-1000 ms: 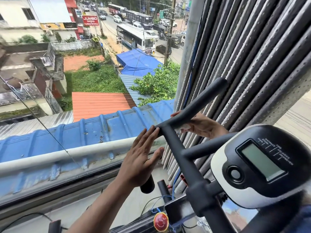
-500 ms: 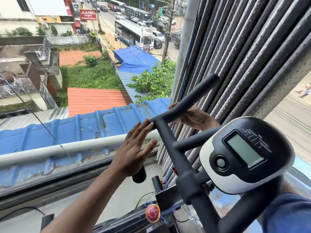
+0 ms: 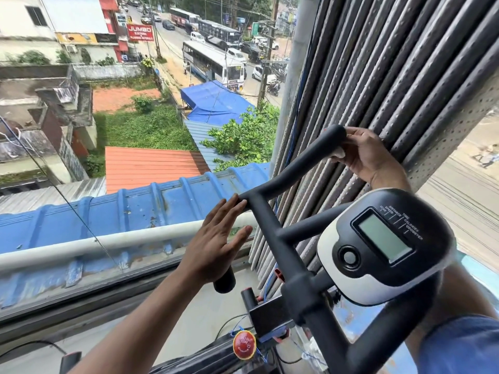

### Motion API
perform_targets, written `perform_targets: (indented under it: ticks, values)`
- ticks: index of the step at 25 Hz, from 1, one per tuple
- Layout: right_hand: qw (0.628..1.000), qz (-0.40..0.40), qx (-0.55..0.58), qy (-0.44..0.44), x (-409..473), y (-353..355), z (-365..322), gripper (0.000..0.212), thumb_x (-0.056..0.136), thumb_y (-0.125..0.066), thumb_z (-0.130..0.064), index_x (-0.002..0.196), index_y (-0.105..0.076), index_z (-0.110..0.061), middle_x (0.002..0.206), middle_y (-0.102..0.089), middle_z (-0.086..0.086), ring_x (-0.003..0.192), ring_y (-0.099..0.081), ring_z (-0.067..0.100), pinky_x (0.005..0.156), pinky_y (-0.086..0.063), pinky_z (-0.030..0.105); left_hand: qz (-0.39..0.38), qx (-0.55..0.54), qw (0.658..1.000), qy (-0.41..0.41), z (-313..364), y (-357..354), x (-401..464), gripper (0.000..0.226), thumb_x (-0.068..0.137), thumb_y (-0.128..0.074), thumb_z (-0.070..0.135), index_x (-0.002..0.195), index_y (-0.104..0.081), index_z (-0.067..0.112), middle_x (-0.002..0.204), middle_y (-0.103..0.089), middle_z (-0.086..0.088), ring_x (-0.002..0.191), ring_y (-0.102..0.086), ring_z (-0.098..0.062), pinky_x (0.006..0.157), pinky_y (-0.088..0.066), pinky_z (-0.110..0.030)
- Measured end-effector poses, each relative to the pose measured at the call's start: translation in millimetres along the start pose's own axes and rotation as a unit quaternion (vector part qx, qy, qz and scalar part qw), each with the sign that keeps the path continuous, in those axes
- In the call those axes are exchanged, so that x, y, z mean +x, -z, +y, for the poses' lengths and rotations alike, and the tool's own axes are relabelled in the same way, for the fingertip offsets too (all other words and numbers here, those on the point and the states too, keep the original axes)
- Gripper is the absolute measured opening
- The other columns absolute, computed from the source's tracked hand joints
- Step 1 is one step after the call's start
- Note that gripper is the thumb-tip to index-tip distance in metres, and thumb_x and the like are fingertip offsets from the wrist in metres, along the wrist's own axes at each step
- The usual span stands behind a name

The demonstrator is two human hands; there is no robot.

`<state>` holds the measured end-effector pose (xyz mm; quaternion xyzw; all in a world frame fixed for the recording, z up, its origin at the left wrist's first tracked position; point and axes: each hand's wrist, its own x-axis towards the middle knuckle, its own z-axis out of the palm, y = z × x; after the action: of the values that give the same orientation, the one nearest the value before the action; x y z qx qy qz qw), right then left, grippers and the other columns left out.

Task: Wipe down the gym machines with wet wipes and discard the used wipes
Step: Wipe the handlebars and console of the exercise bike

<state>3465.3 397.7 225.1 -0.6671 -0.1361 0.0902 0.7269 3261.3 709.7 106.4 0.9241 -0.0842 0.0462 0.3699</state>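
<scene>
Black handlebar [image 3: 294, 168] before window [image 3: 135, 130], perforated blinds [image 3: 391, 76] right, street below

Handlebar [image 3: 294, 168]: matt black, smooth, a foam-like or rubbery coating by its look; wipe [image 3: 339, 151] pressed to its far end by the right hand [image 3: 370, 155]: pale, soft, cloth-like, only a crumpled edge showing; console [image 3: 383, 247]: smooth plastic, semi-gloss black face over a white shell, with a dull grey screen; stop button [image 3: 244, 344]: glossy red plastic; blinds [image 3: 399, 76]: grey slats, matt, perforated with fine holes; window glass [image 3: 81, 130]: clear, faintly reflective; rail [image 3: 108, 242] outside: white painted pipe, smooth; roof [image 3: 121, 211] beyond: corrugated sheet, blue paint, worn and rust-flecked.
</scene>
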Motion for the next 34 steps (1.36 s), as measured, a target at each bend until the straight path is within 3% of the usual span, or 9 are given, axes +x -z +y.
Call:
perform_targets:
  ticks: [3,9,14,18,21,24,28,32,34]
  values:
    - [1.0,0.017,-0.014,-0.012,-7,3,-2,0.027,0.102,-0.04,0.001,0.111,-0.065,0.001,0.06,-0.057,0.001,0.057,-0.061,0.009,0.061,-0.06,0.024,0.004,-0.001,1.0,-0.001,1,0,0,0.076,0.092,-0.024,0.075,0.161,-0.026,0.044,0.168,-0.008,0.03,0.153,0.005,0.012,0.12,0.002,-0.012]
    - [0.98,-0.063,-0.146,-0.121,-11,-32,14,0.017,0.091,-0.058,0.015,0.101,-0.066,0.004,0.079,-0.076,0.009,0.084,-0.075,0.024,0.086,-0.063,0.041,0.007,0.0,1.0,-0.006,0,-1,1,0.076,0.092,-0.024,0.074,0.161,-0.025,0.043,0.168,-0.008,0.029,0.154,0.005,0.01,0.121,0.003,-0.011]
    - [0.964,-0.097,-0.183,-0.167,-7,-54,47,0.016,0.095,-0.057,0.01,0.103,-0.065,-0.001,0.083,-0.078,0.003,0.08,-0.076,0.017,0.073,-0.062,0.029,0.031,-0.023,0.999,-0.003,-4,-4,-1,0.073,0.094,-0.033,0.068,0.162,-0.023,0.042,0.168,-0.013,0.028,0.154,0.0,0.009,0.12,0.001,-0.009]
    - [0.974,-0.1,-0.11,-0.172,-12,-78,83,0.019,0.092,-0.064,0.002,0.11,-0.063,0.001,0.084,-0.076,-0.001,0.08,-0.073,0.011,0.085,-0.062,0.034,0.022,-0.032,0.999,0.027,-6,-5,-14,0.08,0.093,-0.033,0.069,0.164,-0.013,0.04,0.167,0.001,0.032,0.152,0.01,0.012,0.12,0.005,-0.009]
    - [0.976,-0.114,-0.044,-0.18,-20,-102,110,0.008,0.092,-0.065,0.0,0.098,-0.063,-0.005,0.074,-0.071,-0.003,0.069,-0.067,0.008,0.063,-0.055,0.02,0.01,-0.022,0.999,0.027,-8,-2,-20,0.085,0.088,-0.031,0.072,0.163,-0.005,0.041,0.166,0.008,0.033,0.151,0.013,0.013,0.118,0.008,-0.006]
    - [0.97,-0.115,0.003,-0.212,-25,-117,132,0.009,0.092,-0.065,0.0,0.1,-0.064,-0.003,0.084,-0.074,0.007,0.076,-0.072,0.02,0.06,-0.056,0.025,0.009,-0.022,0.999,0.028,-9,0,-19,0.084,0.09,-0.035,0.066,0.163,-0.005,0.041,0.166,0.007,0.034,0.152,0.011,0.012,0.117,0.008,-0.005]
    - [0.95,-0.171,0.007,-0.263,-25,-101,128,0.077,0.053,-0.101,-0.038,0.109,-0.064,0.0,0.091,-0.075,0.009,0.078,-0.074,0.02,0.065,-0.061,0.028,0.015,-0.02,0.999,0.031,-9,-2,-18,0.08,0.095,-0.044,0.053,0.164,-0.008,0.039,0.168,0.003,0.03,0.153,0.008,0.011,0.116,0.008,-0.005]
    - [0.939,-0.236,-0.101,-0.227,-37,-80,116,0.081,0.046,-0.098,-0.055,0.099,-0.063,-0.004,0.083,-0.075,-0.008,0.079,-0.07,0.005,0.071,-0.055,0.019,0.025,-0.033,0.999,0.028,-11,-4,-18,0.083,0.09,-0.037,0.063,0.164,-0.011,0.038,0.169,-0.001,0.028,0.154,0.005,0.01,0.117,0.006,-0.005]
    - [0.961,-0.165,-0.098,-0.196,-42,-75,112,0.066,0.054,-0.097,-0.044,0.096,-0.064,-0.005,0.081,-0.073,-0.005,0.079,-0.069,0.014,0.069,-0.057,0.022,0.024,-0.038,0.999,0.03,-12,-5,-18,0.085,0.087,-0.035,0.065,0.164,-0.011,0.039,0.169,-0.001,0.028,0.154,0.004,0.01,0.117,0.006,-0.005]
